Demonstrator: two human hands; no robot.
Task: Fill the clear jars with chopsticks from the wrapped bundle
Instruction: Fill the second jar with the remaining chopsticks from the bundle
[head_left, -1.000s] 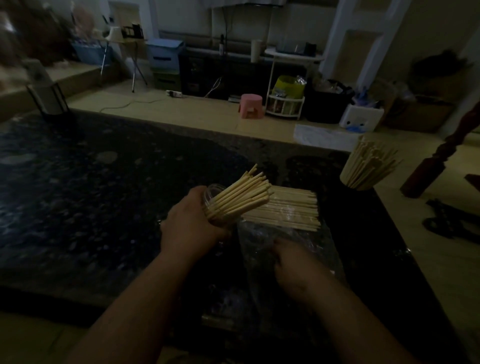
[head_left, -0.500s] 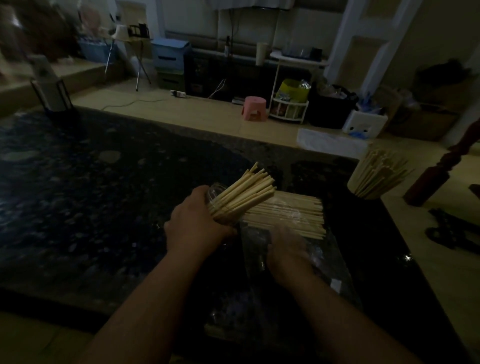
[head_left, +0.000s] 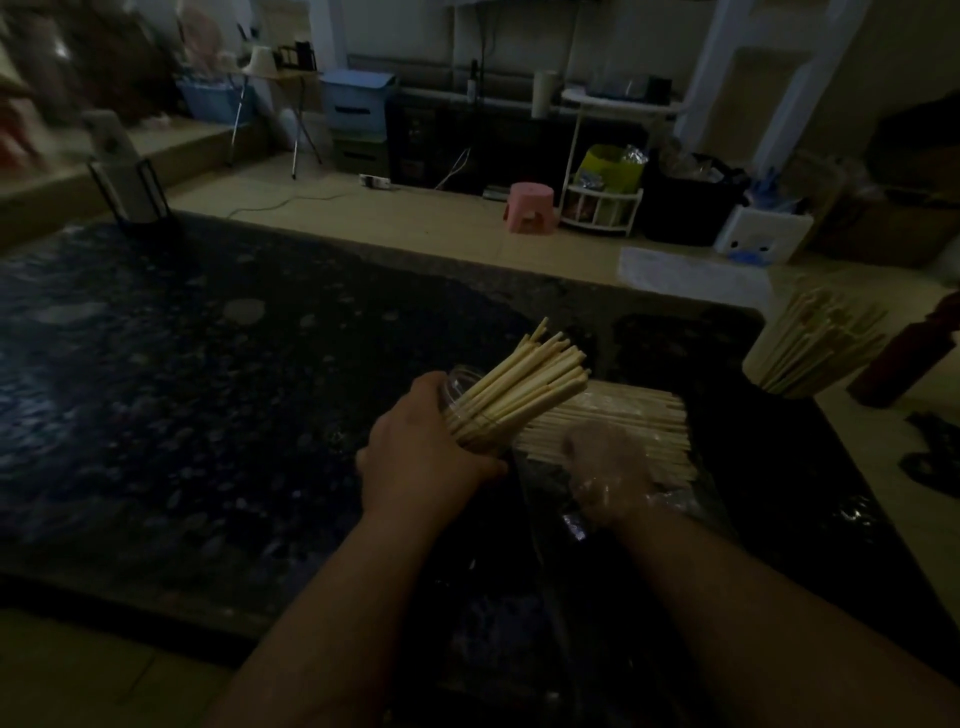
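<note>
Dim room, dark speckled bench (head_left: 208, 389). Left hand (head_left: 421, 457): fingers clamped round tilted jar (head_left: 460, 378), chopsticks (head_left: 530, 374) pointing to 2 o'clock. Right hand (head_left: 608, 467) inside wrapper (head_left: 685, 504) on bundle (head_left: 649, 421), at jar's 3 o'clock; cannot tell fingers' state.

right hand (head_left: 609, 470) slid forward inside clear wrap (head_left: 693, 505), now over chopstick bundle (head_left: 655, 415)

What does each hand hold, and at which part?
The left hand grips the clear jar around its side. The right hand lies on the wrapped bundle; a hold cannot be told.
</note>
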